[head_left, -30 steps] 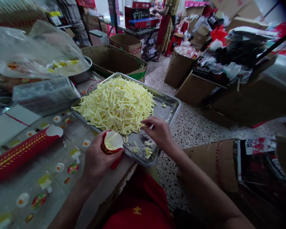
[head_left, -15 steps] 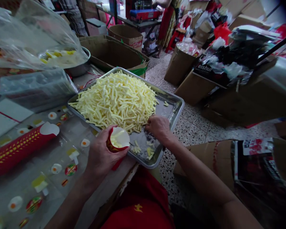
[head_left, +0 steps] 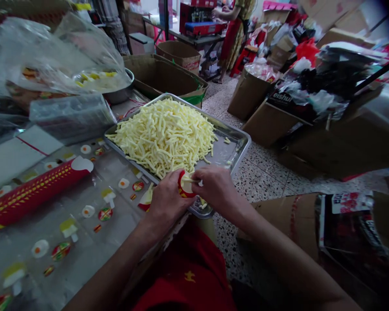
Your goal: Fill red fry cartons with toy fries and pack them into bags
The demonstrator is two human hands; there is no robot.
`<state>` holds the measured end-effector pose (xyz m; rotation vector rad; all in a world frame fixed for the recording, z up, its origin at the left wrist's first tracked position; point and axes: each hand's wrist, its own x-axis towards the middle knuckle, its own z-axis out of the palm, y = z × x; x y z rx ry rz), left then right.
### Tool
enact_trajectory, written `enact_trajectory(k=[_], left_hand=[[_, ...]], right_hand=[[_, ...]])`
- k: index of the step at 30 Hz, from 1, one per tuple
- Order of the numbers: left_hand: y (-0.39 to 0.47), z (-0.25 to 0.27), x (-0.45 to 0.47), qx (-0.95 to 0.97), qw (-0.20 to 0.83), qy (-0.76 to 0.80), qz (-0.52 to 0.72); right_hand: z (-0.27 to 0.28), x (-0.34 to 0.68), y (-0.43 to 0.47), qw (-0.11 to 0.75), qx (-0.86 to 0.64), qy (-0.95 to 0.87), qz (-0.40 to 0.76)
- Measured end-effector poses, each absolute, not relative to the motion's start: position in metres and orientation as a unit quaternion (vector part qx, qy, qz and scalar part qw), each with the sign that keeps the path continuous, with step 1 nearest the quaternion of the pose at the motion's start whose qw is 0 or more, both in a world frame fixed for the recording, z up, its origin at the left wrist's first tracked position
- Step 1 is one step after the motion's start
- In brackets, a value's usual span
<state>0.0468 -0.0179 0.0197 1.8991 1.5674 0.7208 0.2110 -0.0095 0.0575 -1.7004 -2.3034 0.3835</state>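
Note:
My left hand is wrapped round a red paper fries carton, its white inside tilted toward my right hand. Between the fingers of my right hand are pale yellow fry-shaped sticks, their ends at the carton's mouth. Just beyond both hands, a big heap of the same sticks fills much of a metal tray. A few loose sticks lie on the tray's bare right part. How many sticks my right hand holds is hidden by its fingers.
A stack of nested red cartons lies on the patterned table cover at left. Behind it are a clear plastic container and a plastic bag. Cardboard boxes stand beyond the tray and on the right. A person stands at the back.
My right hand has moved from the heap's edge to the carton's mouth, bringing sticks along. My left hand has shifted right with the carton. The view has turned slightly left.

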Motion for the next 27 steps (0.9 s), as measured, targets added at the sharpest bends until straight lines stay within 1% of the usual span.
enact_trajectory(k=[2,4,6,9,11,12,15,18,20,21,23,24,26,27], left_hand=[[-0.021,0.020,0.045,0.704,0.272,0.590,0.286],[-0.026,0.020,0.042,0.693,0.251,0.605,0.301],[-0.031,0.018,0.038,0.678,0.226,0.620,0.322],[-0.039,0.011,0.032,0.658,0.183,0.633,0.365],[-0.045,0.004,0.024,0.651,0.148,0.634,0.390],[-0.049,0.001,0.019,0.650,0.132,0.634,0.398],[-0.065,-0.007,-0.003,0.647,0.118,0.632,0.410],[-0.081,-0.009,-0.021,0.599,0.156,0.648,0.445],[-0.088,-0.008,-0.027,0.542,0.207,0.662,0.474],[-0.089,-0.005,-0.030,0.518,0.238,0.664,0.483],[-0.088,0.002,-0.040,0.494,0.300,0.650,0.493],[-0.087,0.007,-0.049,0.494,0.332,0.633,0.494],[-0.085,0.019,-0.075,0.509,0.388,0.604,0.476],[-0.086,0.024,-0.093,0.520,0.398,0.605,0.453]], right_hand=[[0.057,0.197,-0.016,0.105,-0.531,-0.833,0.117],[0.055,0.189,-0.020,0.109,-0.474,-0.861,0.149],[0.051,0.184,-0.023,0.145,-0.451,-0.860,0.190],[0.041,0.175,-0.020,0.240,-0.508,-0.793,0.237],[0.038,0.165,-0.017,0.271,-0.517,-0.762,0.280],[0.038,0.159,-0.016,0.268,-0.493,-0.770,0.303],[0.046,0.141,-0.022,0.215,-0.384,-0.833,0.336],[0.054,0.130,-0.037,0.196,-0.366,-0.861,0.294],[0.051,0.124,-0.046,0.232,-0.389,-0.851,0.265],[0.048,0.121,-0.048,0.254,-0.393,-0.842,0.269],[0.041,0.114,-0.043,0.276,-0.380,-0.819,0.331],[0.037,0.110,-0.037,0.272,-0.368,-0.805,0.378],[0.033,0.103,-0.018,0.237,-0.345,-0.783,0.460],[0.032,0.100,-0.008,0.206,-0.334,-0.784,0.482]])
